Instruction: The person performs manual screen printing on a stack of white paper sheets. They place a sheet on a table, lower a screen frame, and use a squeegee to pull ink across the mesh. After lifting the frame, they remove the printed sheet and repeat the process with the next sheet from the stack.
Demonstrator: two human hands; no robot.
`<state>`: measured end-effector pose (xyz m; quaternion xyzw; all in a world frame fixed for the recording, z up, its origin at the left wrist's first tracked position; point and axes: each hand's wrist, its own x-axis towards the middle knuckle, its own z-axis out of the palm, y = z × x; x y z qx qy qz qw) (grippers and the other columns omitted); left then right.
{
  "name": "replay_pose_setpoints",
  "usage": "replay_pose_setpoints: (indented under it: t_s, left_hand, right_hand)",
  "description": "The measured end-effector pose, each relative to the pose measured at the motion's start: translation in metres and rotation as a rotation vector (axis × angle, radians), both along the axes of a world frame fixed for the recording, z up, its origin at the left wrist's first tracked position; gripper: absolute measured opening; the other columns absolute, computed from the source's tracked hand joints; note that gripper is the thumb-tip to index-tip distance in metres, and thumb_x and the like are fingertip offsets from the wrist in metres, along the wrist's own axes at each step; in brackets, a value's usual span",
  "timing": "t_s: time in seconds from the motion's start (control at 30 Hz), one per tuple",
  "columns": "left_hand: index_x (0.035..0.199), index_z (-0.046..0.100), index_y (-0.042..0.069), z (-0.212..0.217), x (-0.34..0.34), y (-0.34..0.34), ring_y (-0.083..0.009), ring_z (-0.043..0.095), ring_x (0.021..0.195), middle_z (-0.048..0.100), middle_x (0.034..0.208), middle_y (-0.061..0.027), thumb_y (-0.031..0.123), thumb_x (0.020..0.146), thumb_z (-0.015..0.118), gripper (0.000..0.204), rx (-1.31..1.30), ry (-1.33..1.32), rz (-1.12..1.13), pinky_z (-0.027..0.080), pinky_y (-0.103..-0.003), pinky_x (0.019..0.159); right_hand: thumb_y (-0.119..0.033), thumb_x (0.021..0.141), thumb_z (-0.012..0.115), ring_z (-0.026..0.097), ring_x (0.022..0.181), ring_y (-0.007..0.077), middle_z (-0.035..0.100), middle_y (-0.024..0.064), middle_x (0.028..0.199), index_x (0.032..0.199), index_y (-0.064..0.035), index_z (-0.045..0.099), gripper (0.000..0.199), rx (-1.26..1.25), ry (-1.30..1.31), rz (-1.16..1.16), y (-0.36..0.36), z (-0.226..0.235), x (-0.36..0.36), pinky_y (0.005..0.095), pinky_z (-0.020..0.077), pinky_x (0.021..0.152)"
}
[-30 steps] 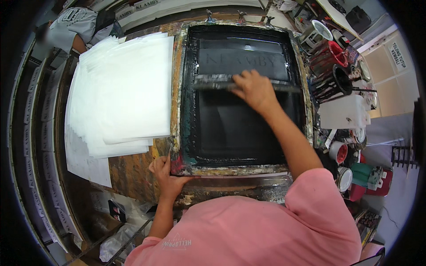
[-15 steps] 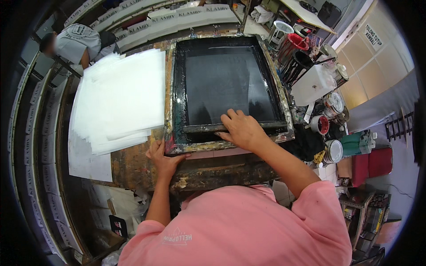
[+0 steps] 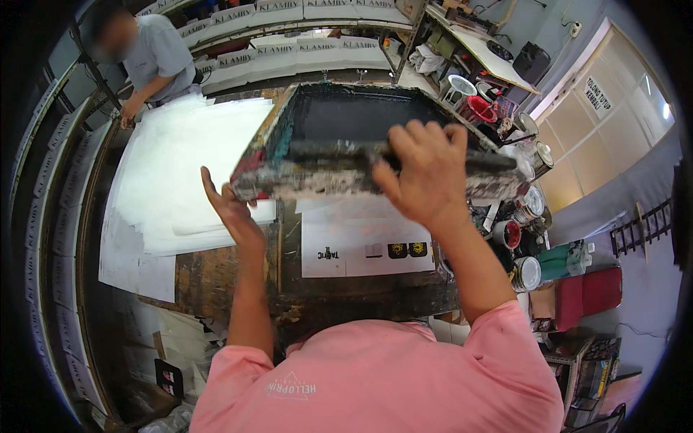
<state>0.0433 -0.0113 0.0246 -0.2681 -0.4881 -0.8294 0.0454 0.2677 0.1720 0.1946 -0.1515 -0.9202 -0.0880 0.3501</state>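
Nearest you, between your forearms, a printed white sheet (image 3: 332,234) lies on the table (image 3: 209,278). Your left hand (image 3: 238,216) meets the near left corner of the screen frame (image 3: 317,185), a finger spread away; whether it grips, I cannot tell. Your right hand (image 3: 427,173) is curled over the dark squeegee (image 3: 328,150) at the frame's near edge, which tilts up above the sheet. White paper (image 3: 188,166) is piled beyond your left hand; farther off that way, a co-worker (image 3: 155,58) stands.

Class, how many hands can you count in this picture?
3: the person's left hand at the near left corner of the tilted frame, their right hand over its near edge, and a co-worker's hand near the paper stack. The co-worker's other hand may be hidden.
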Motion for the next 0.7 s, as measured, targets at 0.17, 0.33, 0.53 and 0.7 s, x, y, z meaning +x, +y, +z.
replay_pose_setpoints:
  t_s: [0.17,0.33,0.53,0.7]
  left_hand:
    - [0.105,0.073,-0.002,-0.052,-0.091,0.092,-0.0224,0.064,0.079,0.065,0.090,-0.0118,0.020,0.106,0.067,0.022,-0.603,0.180,0.102,0.052,-0.034,0.074]
    - [0.097,0.074,-0.005,-0.071,-0.164,0.187,-0.0381,0.068,0.084,0.068,0.089,-0.0197,0.024,0.105,0.066,0.031,-1.015,0.448,0.287,0.054,-0.049,0.078]
    - [0.098,0.071,-0.002,-0.121,-0.151,0.208,-0.0416,0.070,0.085,0.068,0.100,-0.0198,0.022,0.105,0.063,0.027,-1.178,0.713,0.491,0.056,-0.054,0.077]
    - [0.106,0.067,0.007,-0.093,-0.152,0.212,-0.0412,0.073,0.080,0.068,0.105,-0.0191,0.022,0.107,0.056,0.019,-1.153,0.744,0.310,0.057,-0.054,0.068]
  right_hand:
    - [-0.039,0.100,0.063,0.065,0.084,0.0355,0.066,0.0116,0.084,0.090,-0.0072,0.069,0.034,0.090,0.058,-0.005,0.040,0.062,-0.038,0.0491,0.0425,0.084]
    - [-0.041,0.106,0.056,0.063,0.081,0.0450,0.067,0.0180,0.079,0.095,-0.0047,0.072,0.041,0.045,0.059,0.024,0.065,0.104,-0.061,0.0499,0.0459,0.076]
    - [-0.042,0.104,0.059,0.062,0.074,0.0458,0.064,0.0225,0.079,0.093,-0.0011,0.071,0.044,0.002,0.115,0.131,0.084,0.116,-0.077,0.0526,0.0462,0.069]
    - [-0.047,0.103,0.052,0.068,0.072,0.0340,0.067,0.0184,0.068,0.079,0.0003,0.071,0.056,-0.026,0.019,-0.163,0.050,0.145,-0.081,0.0470,0.0531,0.079]
